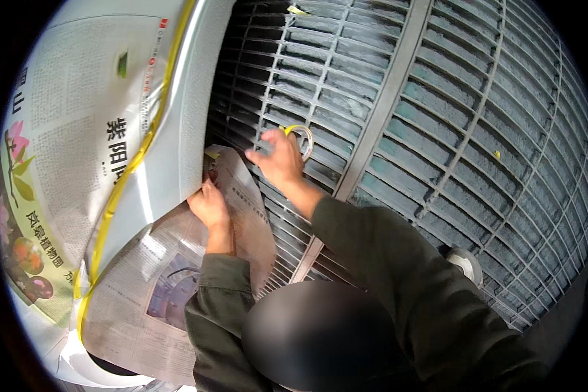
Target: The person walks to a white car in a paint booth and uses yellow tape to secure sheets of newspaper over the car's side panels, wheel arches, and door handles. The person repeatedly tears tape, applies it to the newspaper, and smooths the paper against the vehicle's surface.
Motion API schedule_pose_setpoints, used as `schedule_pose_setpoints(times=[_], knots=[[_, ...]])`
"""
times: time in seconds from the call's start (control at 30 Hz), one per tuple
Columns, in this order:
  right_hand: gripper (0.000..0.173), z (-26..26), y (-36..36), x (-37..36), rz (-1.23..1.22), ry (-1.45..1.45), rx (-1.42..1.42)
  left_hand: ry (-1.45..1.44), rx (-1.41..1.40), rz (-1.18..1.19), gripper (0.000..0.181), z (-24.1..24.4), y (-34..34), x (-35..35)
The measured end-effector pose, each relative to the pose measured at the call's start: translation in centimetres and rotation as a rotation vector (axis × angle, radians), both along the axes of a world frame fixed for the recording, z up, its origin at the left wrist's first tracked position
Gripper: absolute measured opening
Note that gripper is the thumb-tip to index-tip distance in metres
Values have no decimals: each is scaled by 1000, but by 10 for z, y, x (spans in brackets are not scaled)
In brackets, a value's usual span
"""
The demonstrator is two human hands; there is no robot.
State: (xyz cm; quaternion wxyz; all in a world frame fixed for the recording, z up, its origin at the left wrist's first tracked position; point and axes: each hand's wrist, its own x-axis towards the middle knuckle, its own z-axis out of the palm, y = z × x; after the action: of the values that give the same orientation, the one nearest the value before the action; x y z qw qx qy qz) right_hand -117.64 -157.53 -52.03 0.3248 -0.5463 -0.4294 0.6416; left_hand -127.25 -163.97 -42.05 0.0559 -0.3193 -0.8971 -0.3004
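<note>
My left hand (209, 205) is at the lower corner of a pale vehicle body panel (164, 183), gripping a newspaper sheet (127, 304) against its edge. Some of those fingertips are hidden by the paper and panel. To the right, above the floor grating, my right hand (281, 159) has its thumb and forefinger spread. A roll of yellow masking tape (310, 142) hangs on the other fingers of that hand. A small yellow tape piece (212, 155) sticks to the sheet just above my left hand.
Another newspaper sheet (78, 98) covers the bodywork at left, edged by a yellow tape strip (149, 142). Below lies a metal floor grating (451, 122) with a wide crossbar (379, 117). Tape scraps (296, 10) lie on it. A white shoe (465, 264) shows at lower right.
</note>
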Motion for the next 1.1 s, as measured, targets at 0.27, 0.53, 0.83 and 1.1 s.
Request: schedule_pose_setpoints(times=[0.27, 0.53, 0.83, 1.1], knots=[[20, 22, -112, 103, 303, 241, -33, 222, -849, -571, 30, 22, -58, 69], [24, 55, -115, 159, 693, 323, 60, 356, -964, -895, 30, 27, -181, 35], [60, 127, -106, 142, 1000, 349, 226, -1176, 54, -268, 40, 69, -188, 82], [64, 169, -117, 106, 1101, 250, 465, -558, 144, -290, 14, 95, -191, 82]])
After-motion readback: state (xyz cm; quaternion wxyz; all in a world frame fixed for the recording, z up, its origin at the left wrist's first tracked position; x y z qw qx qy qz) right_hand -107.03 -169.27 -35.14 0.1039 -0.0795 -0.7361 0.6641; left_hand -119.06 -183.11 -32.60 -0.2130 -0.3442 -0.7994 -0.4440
